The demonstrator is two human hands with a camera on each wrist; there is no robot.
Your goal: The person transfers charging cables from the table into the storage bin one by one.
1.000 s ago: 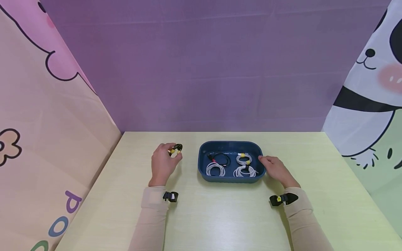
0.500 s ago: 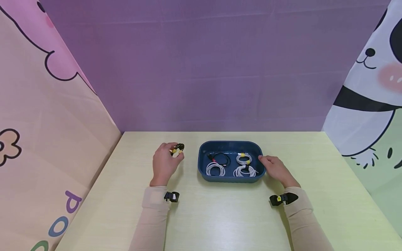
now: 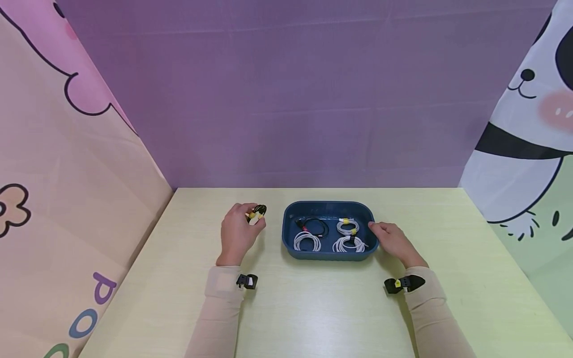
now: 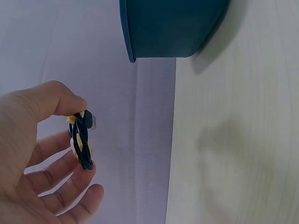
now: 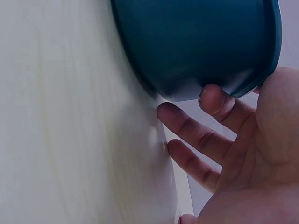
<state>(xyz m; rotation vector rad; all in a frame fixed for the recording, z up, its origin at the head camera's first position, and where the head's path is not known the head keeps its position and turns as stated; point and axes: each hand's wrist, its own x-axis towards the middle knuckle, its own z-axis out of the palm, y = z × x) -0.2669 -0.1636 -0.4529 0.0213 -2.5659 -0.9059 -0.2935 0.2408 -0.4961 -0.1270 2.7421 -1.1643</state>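
Thumb and fingertips of my left hand [image 3: 237, 236] pinch a small coiled black cable [image 4: 83, 144] with yellow ties, held above the table. A metal USB plug pokes out of the coil in the left wrist view. To its right stands a blue plastic bin [image 3: 329, 256]. My right hand [image 3: 396, 243] grips the bin's right end, thumb over the rim and fingers against the outer wall. Inside lie a black cable [image 3: 327, 228] with a red tie, a white cable [image 3: 297, 242] at front left, a yellow-tied white cable [image 3: 349, 232], and a black-tied white cable [image 3: 341, 245].
The pale wooden table [image 3: 313, 308] ends at a purple cloth wall [image 3: 286, 99] behind. Printed cloths with cartoon figures stand along the left and right sides. A small black camera is strapped to each wrist.
My left hand has drifted slightly right, toward the bin, carrying the black cable. The right hand and the bin have stayed in place.
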